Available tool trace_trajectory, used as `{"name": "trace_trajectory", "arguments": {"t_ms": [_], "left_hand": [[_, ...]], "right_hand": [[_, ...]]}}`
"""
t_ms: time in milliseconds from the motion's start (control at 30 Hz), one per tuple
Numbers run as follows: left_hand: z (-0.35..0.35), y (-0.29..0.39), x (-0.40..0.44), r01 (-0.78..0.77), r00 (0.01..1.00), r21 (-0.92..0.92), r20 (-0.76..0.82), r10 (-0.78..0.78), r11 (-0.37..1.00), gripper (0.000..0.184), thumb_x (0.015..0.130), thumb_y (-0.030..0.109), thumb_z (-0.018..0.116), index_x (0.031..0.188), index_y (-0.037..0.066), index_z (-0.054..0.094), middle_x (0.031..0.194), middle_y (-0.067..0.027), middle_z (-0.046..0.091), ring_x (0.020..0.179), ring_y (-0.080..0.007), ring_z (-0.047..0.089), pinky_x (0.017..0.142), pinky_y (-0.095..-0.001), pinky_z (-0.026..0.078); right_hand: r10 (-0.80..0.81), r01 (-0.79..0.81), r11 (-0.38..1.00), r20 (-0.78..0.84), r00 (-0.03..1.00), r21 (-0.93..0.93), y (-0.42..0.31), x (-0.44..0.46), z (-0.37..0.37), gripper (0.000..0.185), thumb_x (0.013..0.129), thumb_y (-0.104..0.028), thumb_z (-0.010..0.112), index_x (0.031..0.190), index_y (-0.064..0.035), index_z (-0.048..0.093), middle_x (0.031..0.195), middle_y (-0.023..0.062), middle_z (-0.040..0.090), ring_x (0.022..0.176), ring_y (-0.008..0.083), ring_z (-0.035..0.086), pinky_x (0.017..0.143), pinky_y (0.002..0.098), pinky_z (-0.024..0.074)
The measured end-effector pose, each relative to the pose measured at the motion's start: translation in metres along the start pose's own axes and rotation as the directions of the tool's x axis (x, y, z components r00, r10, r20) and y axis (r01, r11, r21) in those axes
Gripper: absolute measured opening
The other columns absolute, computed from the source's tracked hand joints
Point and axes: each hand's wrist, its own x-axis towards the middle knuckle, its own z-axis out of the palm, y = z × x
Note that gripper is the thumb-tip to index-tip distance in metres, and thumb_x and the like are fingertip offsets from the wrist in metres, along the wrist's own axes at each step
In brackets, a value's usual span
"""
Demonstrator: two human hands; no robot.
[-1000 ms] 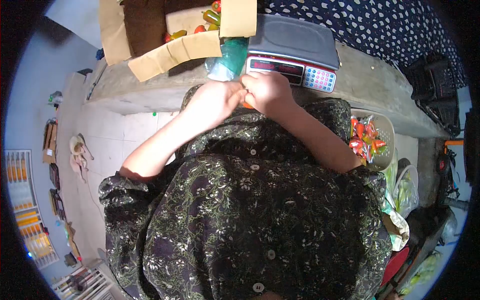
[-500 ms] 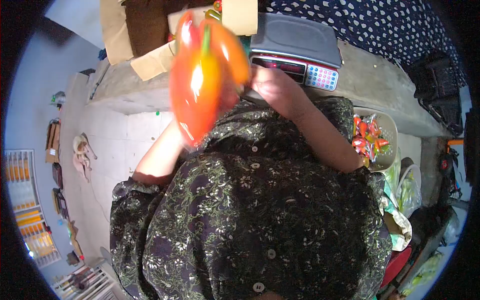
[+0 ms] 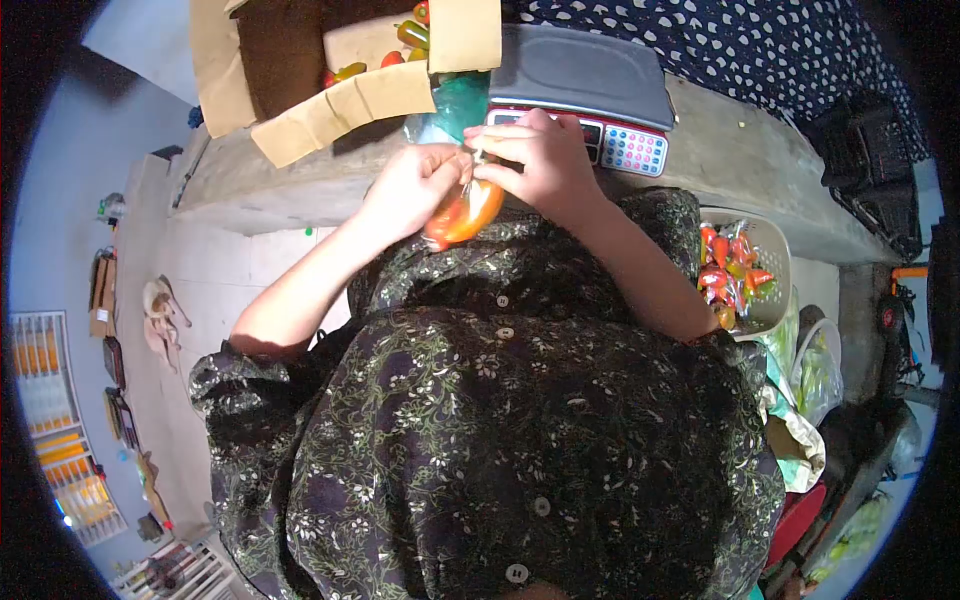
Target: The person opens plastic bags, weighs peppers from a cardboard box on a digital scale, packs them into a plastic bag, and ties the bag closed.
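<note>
A clear plastic bag of red and orange peppers (image 3: 463, 216) hangs below my two hands, in front of my lap. My left hand (image 3: 415, 188) is closed, its thumb and fingers pinching the bag's gathered neck. Right beside it, my right hand (image 3: 540, 162) has its thumb and fingertips at the same twisted neck. Behind my right hand is the digital scale (image 3: 580, 75), its display partly hidden. Green and clear plastic (image 3: 458, 108) lies between the scale and the cardboard box (image 3: 345, 105), which holds several peppers.
At the right, a beige basket (image 3: 775, 250) holds several bagged peppers. Below it are bags of green vegetables (image 3: 818, 375). A concrete ledge (image 3: 740, 180) runs across in front of me. A patterned dark cloth (image 3: 760, 55) covers the back right, near black crates (image 3: 860, 180).
The bagged peppers swung up close to the camera half a second ago and are now lowered near my lap. My hands are together again at the bag's neck.
</note>
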Motion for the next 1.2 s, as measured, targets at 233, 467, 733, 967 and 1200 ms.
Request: {"name": "trace_trajectory", "arguments": {"t_ms": [233, 467, 733, 967, 1200], "left_hand": [[0.002, -0.003, 0.009, 0.158, 0.968, -0.960, 0.105, -0.229, 0.230, 0.014, 0.094, 0.012, 0.043, 0.085, 0.006, 0.051, 0.069, 0.0022, 0.048, 0.055, -0.0065, 0.042, 0.047, -0.0192, 0.034], [-0.007, 0.019, -0.011, -0.502, 0.310, 0.411, -0.736, 0.602, 0.761, 0.003, 0.082, 0.004, 0.061, 0.083, 0.006, 0.062, 0.086, -0.0059, 0.057, 0.086, -0.0220, 0.055, 0.091, -0.0366, 0.039], [-0.029, 0.023, -0.012, -0.436, 0.352, 0.829, -0.201, 0.914, 0.350, 0.013, 0.067, 0.024, 0.071, 0.074, 0.030, 0.062, 0.082, 0.0056, 0.054, 0.090, -0.0171, 0.053, 0.101, -0.0482, 0.019], [-0.024, 0.019, 0.052, -0.495, 0.779, 0.732, 0.135, 0.613, 0.468, 0.015, 0.081, 0.032, 0.063, 0.092, 0.023, 0.069, 0.078, 0.0036, 0.060, 0.086, -0.0129, 0.055, 0.100, -0.0443, 0.021], [0.002, 0.065, 0.143, -0.397, 0.917, 0.473, 0.159, 0.367, 0.786, 0.026, 0.085, 0.031, 0.059, 0.087, 0.008, 0.070, 0.072, -0.0105, 0.066, 0.068, -0.0275, 0.064, 0.063, -0.0335, 0.048]], "right_hand": [[0.181, -0.186, 0.974, 0.046, 0.982, 0.130, -0.014, 0.019, 0.033, 0.038, 0.076, -0.019, 0.060, 0.113, -0.0100, 0.058, 0.116, 0.0018, 0.058, 0.090, 0.0232, 0.060, 0.079, 0.0403, 0.0403], [-0.011, 0.102, 0.614, -0.121, 0.993, 0.782, -0.071, 0.040, -0.005, 0.072, 0.078, -0.008, 0.058, 0.140, 0.0033, 0.024, 0.145, 0.0219, 0.025, 0.136, 0.0304, 0.024, 0.111, 0.0404, 0.0191], [0.022, -0.364, -0.191, 0.375, 0.927, 0.912, -0.029, 0.019, -0.015, 0.057, 0.093, -0.042, 0.043, 0.124, 0.0057, 0.049, 0.127, 0.0158, 0.051, 0.118, 0.0239, 0.048, 0.104, 0.0356, 0.0324], [0.060, -0.130, 0.891, 0.171, 0.983, 0.434, 0.032, 0.001, -0.033, 0.032, 0.083, -0.024, 0.056, 0.110, -0.0094, 0.063, 0.121, 0.0069, 0.059, 0.119, 0.0236, 0.047, 0.109, 0.0415, 0.0242], [0.189, -0.213, 0.957, 0.133, 0.973, 0.195, 0.086, -0.002, -0.077, 0.036, 0.076, -0.031, 0.062, 0.110, -0.0205, 0.064, 0.114, 0.0012, 0.062, 0.115, 0.0240, 0.050, 0.108, 0.0429, 0.0240]]}}
